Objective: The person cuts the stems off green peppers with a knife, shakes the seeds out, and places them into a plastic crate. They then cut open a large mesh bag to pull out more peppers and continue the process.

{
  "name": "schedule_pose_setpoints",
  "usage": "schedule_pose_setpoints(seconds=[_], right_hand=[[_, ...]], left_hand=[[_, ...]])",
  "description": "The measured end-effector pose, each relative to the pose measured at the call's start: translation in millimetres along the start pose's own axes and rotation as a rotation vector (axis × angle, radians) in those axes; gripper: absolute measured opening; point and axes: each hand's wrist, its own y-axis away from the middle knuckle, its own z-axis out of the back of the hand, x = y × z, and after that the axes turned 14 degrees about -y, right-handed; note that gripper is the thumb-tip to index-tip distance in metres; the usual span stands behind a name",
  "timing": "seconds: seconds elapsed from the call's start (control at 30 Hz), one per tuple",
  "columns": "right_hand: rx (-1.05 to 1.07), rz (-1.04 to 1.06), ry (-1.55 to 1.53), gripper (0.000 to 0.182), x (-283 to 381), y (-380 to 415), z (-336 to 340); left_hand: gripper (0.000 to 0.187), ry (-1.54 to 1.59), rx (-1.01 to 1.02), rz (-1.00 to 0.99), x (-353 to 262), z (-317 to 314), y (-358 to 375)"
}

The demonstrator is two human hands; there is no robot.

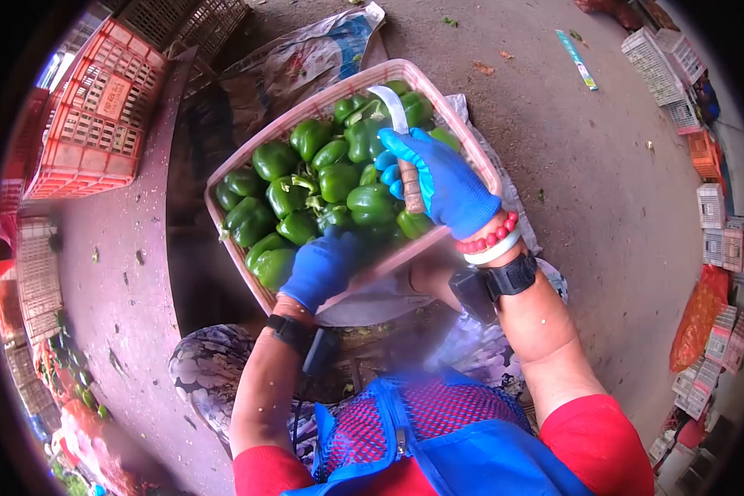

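Note:
A pink plastic crate (252, 142) full of green bell peppers (337, 182) lies in front of me. My right hand (446, 178), in a blue glove, is closed around the brown handle of a curved knife (393, 107), whose blade points up and to the left over the peppers. My left hand (322, 264), also gloved in blue, reaches over the crate's near side at the peppers. Its fingers are blurred and partly hidden, so whether it grips a pepper cannot be made out.
Red slatted crates (99, 116) stand at the upper left, with more crates (37, 289) below. White and orange crates (723, 227) and a red net sack (696, 326) line the right side. A printed sheet (306, 62) lies beyond the pepper crate, and a green strip (577, 59) on the floor.

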Motion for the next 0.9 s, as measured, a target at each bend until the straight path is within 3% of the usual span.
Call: schedule_pose_setpoints(seconds=[0.13, 0.17, 0.27, 0.3, 0.33, 0.4, 0.5, 0.6, 0.73, 0.87, 0.9], right_hand=[[-0.018, -0.01, -0.007, 0.022, 4, 0, 2], [-0.016, -0.009, -0.004, 0.022, 3, -2, 6], [0.022, -0.039, -0.034, 0.024, -1, -3, 12], [0.044, -0.051, -0.049, 0.026, 0, -5, 12], [0.045, -0.033, -0.038, 0.026, 1, -6, 11], [0.045, -0.001, -0.018, 0.025, 0, -4, 11], [-0.003, -0.003, -0.015, 0.025, 2, 2, 11], [-0.042, -0.002, 0.007, 0.022, 5, 4, 11], [-0.059, -0.015, 0.033, 0.023, 6, 2, 15], [-0.05, -0.007, 0.024, 0.022, 8, 1, 15], [-0.046, 0.0, 0.03, 0.022, 9, 0, 15]], left_hand=[[0.036, 0.367, -0.216, 0.173, 13, 24, 8], [0.035, 0.43, -0.204, 0.256, 13, 31, 5], [0.037, 0.544, -0.04, 0.129, 7, 19, -13], [0.04, 0.22, 0.03, -0.001, -4, 19, -22], [0.045, 0.275, -0.067, 0.008, -14, 0, -32], [0.05, 0.326, -0.119, 0.277, -42, -26, -48], [0.051, 0.187, -0.011, 0.278, -52, -23, -45], [0.048, 0.167, -0.04, 0.192, -48, -25, -40], [0.041, 0.266, -0.111, 0.221, -43, -37, -52], [0.043, 0.264, 0.003, 0.35, -51, -31, -55], [0.044, 0.207, 0.055, 0.271, -49, -33, -54]])
